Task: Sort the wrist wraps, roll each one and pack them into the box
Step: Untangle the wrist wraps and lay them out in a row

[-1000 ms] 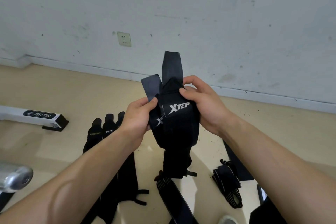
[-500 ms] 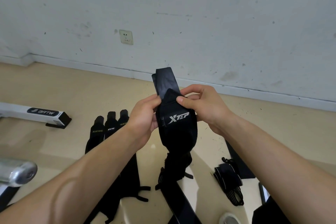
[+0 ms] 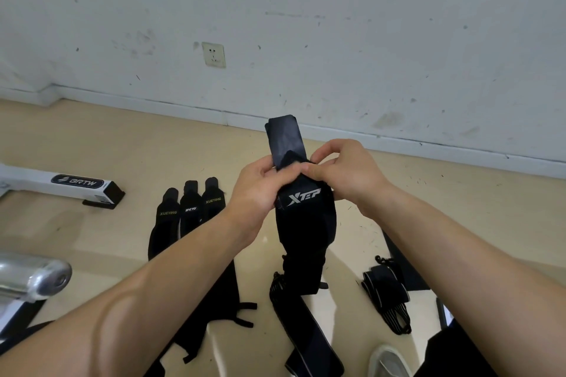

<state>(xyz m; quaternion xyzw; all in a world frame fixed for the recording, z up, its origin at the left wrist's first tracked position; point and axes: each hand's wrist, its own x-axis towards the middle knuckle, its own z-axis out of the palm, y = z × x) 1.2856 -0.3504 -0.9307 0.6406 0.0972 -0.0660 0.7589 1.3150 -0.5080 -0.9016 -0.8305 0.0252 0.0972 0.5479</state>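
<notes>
left hand (image 3: 260,185): raised mid-air, thumb and fingers pinching the xtep wrist wrap (image 3: 303,217).
right hand (image 3: 343,171): pinching the same wrap's top, opposite.
wrap: hanging above the floor (image 3: 92,239).
hidden: fingertips behind fabric; box not seen.

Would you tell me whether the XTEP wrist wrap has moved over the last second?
Yes, downward: the top end of the XTEP wrist wrap stood well above the skirting board before; now it barely clears it.

Soft, even daylight; glare on the glossy floor (image 3: 92,138); wide-angle edge bending.
</notes>
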